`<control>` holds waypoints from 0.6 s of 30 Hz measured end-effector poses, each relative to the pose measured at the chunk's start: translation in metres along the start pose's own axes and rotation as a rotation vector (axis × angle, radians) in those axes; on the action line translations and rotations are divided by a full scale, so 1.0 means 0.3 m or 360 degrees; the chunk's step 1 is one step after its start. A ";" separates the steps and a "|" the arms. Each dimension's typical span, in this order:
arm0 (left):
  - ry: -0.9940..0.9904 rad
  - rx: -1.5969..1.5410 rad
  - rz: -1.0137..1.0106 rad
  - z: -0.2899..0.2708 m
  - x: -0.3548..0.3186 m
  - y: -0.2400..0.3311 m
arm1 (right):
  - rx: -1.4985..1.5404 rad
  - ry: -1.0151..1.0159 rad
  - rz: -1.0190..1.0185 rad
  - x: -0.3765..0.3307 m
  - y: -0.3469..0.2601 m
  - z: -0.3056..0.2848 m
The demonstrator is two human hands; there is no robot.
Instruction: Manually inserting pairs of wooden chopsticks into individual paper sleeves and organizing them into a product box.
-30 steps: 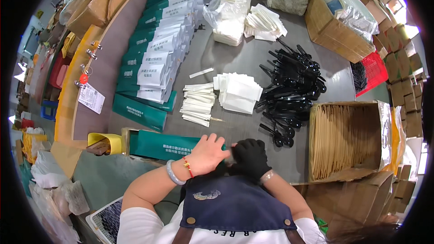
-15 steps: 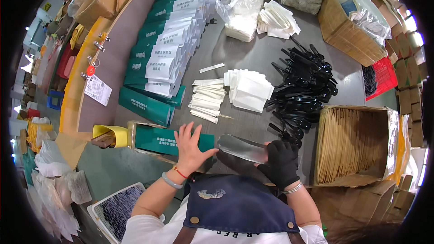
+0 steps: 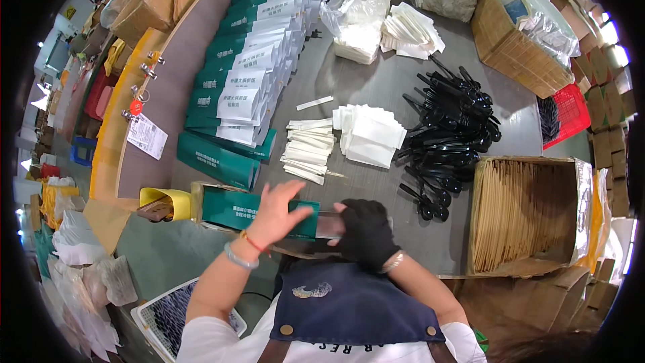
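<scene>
My left hand [image 3: 274, 214] is bare and slightly blurred, its fingers apart over the right end of a green printed sleeve [image 3: 225, 208], which lies in a box at the table's front edge. My right hand [image 3: 366, 234], in a black fingerless glove, holds a shiny, see-through trough-like strip [image 3: 328, 226]. The strip's left end meets the open end of the sleeve, and most of the rest is hidden under the glove. Above the hands lie narrow white paper packets [image 3: 308, 151], a stack of wider white packets [image 3: 369, 136] and a heap of black plastic spoons [image 3: 447, 134].
Rows of green and white printed sleeves [image 3: 242, 87] lean along the left board. An open carton of thin wooden sticks [image 3: 521, 218] stands at right. Farther back are a clear bag of white packets [image 3: 359, 17] and a cardboard box [image 3: 517, 40]. A yellow holder [image 3: 175, 203] sits front left.
My right hand has moved left with the see-through strip, bringing it up to the sleeve's open end. My left hand has shifted slightly and remains above the sleeve.
</scene>
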State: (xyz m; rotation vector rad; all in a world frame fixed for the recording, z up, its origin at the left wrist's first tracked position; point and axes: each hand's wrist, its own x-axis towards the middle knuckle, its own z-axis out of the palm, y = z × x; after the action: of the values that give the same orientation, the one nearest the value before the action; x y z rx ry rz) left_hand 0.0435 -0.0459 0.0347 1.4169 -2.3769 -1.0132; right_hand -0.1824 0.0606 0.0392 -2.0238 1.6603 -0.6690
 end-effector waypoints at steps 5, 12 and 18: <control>0.0075 0.0547 0.0481 -0.029 0.194 -0.112 | -0.0074 0.0608 0.0424 -0.175 0.208 -0.192; -0.0028 0.0387 0.0785 0.016 0.258 -0.081 | -0.0593 0.1196 0.1510 -0.790 0.645 -0.407; -0.0166 0.0386 0.0774 -0.025 0.323 0.026 | -0.0789 0.0860 0.1714 -0.831 0.694 -0.415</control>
State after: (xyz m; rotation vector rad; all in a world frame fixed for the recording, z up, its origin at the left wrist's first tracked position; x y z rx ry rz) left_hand -0.0091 -0.1278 0.0287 0.7838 -2.7956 -0.7023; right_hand -0.4604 0.2631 -0.0123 -0.8632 3.0452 -0.4100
